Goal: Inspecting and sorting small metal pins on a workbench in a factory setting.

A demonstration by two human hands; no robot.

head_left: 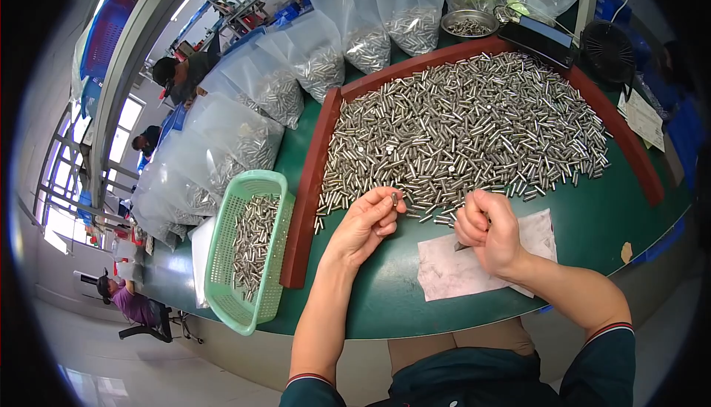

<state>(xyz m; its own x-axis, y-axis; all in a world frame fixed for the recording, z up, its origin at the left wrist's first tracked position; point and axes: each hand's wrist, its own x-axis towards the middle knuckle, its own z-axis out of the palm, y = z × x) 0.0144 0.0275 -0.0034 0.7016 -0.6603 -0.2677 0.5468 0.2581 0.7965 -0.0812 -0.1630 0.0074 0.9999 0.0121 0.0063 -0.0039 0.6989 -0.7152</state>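
Observation:
My left hand [361, 228] is pinched around a small metal pin [395, 198] between thumb and fingertips. It is just in front of the near edge of a wide heap of short silvery metal pins [466, 125]. To its right my right hand [489, 233] is closed in a fist above a stained whitish cloth [448, 277]. A small dark grey tip shows below that fist; the rest of what it grips is hidden. The cloth lies flat on the green tabletop [385, 296].
Red rails [300, 222] border the heap. Left of them stands a light green basket [222, 288] holding more pins. Clear bags [318, 55] of pins line the far left. At the back are a metal bowl [469, 24], a dark device [539, 42] and a black fan [607, 44].

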